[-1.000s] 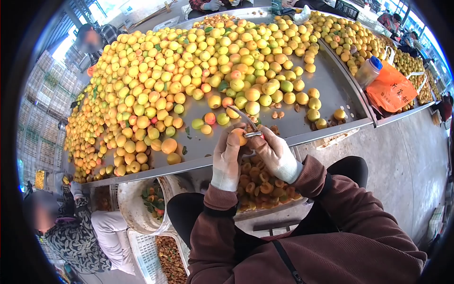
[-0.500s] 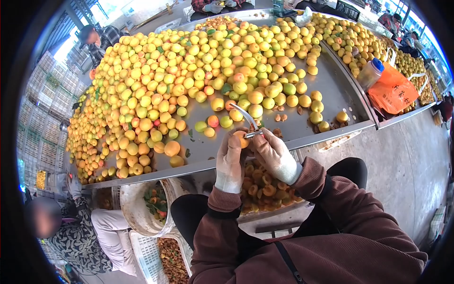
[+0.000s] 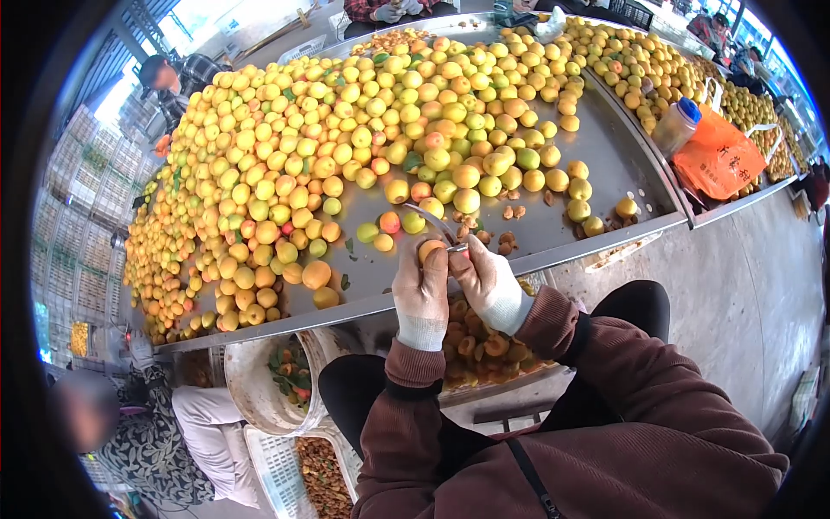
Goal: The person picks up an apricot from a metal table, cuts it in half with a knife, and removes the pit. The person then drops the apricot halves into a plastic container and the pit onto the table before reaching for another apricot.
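Note:
Gloved, my left hand (image 3: 421,290) is closed around an orange-yellow fruit (image 3: 430,251) at the metal table's near edge. My right hand (image 3: 489,281), also gloved, grips a small knife with a curved blade (image 3: 435,222). The blade points up and left, and the knife's metal part lies close against the held fruit. Both hands are nearly touching. Just beyond them, whole yellow, green and reddish fruits (image 3: 437,159) are heaped on the table, with small brown pieces (image 3: 507,238) near the blade. Below the hands, a container of split fruit (image 3: 493,346) is partly hidden.
The metal table (image 3: 553,255) has a raised rim. A white bucket (image 3: 251,389) with leaves and a white basket (image 3: 275,467) of brown pits stand lower left. An orange bag (image 3: 718,160) and a blue-lidded jar (image 3: 674,130) lie at right. Co-workers sit around, one at lower left (image 3: 156,441).
Both hands have shifted slightly left, still holding the fruit and knife. The blade has tilted lower and further left. More brown pieces show beside the knife.

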A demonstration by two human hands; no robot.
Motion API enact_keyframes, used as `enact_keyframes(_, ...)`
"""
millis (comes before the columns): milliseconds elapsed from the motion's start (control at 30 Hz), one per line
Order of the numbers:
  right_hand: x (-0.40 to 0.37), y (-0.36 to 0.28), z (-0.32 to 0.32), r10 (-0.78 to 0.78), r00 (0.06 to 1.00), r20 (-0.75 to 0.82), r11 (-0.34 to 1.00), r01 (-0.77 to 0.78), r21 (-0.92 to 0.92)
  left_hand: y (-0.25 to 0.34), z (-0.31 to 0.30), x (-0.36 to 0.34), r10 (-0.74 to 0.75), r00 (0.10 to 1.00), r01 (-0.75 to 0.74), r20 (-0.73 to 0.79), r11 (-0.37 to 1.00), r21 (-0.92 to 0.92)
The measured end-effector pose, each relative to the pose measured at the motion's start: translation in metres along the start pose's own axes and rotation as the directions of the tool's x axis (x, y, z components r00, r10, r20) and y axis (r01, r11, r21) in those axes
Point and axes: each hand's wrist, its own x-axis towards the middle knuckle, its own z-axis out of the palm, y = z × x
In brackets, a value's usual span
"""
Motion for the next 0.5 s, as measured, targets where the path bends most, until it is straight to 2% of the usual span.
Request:
enact_keyframes(67, 0.002, -0.004, -0.007, -0.091, 0.994, 0.057, 0.986, 0.098, -0.133, 0.002, -0.001, 0.000, 0.086, 0.996, -0.075, -0.032, 0.965, 0.251)
enact_keyframes(100, 0.004, -0.003, -0.009, -0.090, 0.995, 0.047, 0.987, 0.096, -0.131, 0.004, -0.002, 0.002, 0.087, 0.996, -0.079, -0.022, 0.964, 0.253)
enact_keyframes(167, 0.009, 0.001, -0.014, -0.123, 0.989, 0.084, 0.878, 0.148, -0.456, 0.007, -0.002, 0.004, 0.277, 0.960, -0.218, -0.028, 0.809, 0.545)
enact_keyframes(200, 0.010, 0.007, -0.017, -0.123, 0.989, 0.077, 0.879, 0.144, -0.455, 0.007, -0.001, 0.004, 0.278, 0.960, -0.223, -0.020, 0.808, 0.545)
enact_keyframes(233, 0.013, 0.011, -0.019, -0.125, 0.991, 0.048, 0.904, 0.134, -0.407, 0.005, -0.001, 0.005, 0.149, 0.981, -0.108, -0.128, 0.953, 0.283)
enact_keyframes(267, 0.016, 0.013, -0.018, -0.130, 0.991, 0.022, 0.925, 0.130, -0.356, 0.003, -0.004, 0.007, -0.007, 0.981, 0.005, -0.194, 1.000, -0.011)
enact_keyframes(300, 0.017, 0.013, -0.017, -0.033, 0.998, 0.053, 0.983, 0.042, -0.177, -0.004, -0.013, 0.009, -0.189, 0.966, 0.149, -0.177, 0.964, -0.218)
enact_keyframes(333, 0.017, 0.005, -0.016, -0.042, 0.997, 0.071, 0.982, 0.054, -0.181, -0.001, -0.012, 0.009, -0.184, 0.963, 0.139, -0.195, 0.964, -0.225)
enact_keyframes(400, 0.007, -0.010, -0.008, -0.036, 0.997, 0.072, 0.999, 0.038, -0.030, 0.009, -0.010, 0.010, -0.296, 0.948, 0.192, -0.115, 0.824, -0.532)
enact_keyframes(433, 0.004, -0.016, -0.008, 0.047, 0.991, 0.128, 0.998, -0.041, -0.048, 0.004, -0.012, 0.011, -0.260, 0.964, 0.183, -0.048, 0.789, -0.587)
enact_keyframes(500, 0.000, -0.011, -0.001, 0.032, 0.990, 0.135, 0.998, -0.025, -0.053, -0.002, -0.010, 0.010, -0.261, 0.963, 0.175, -0.060, 0.785, -0.595)
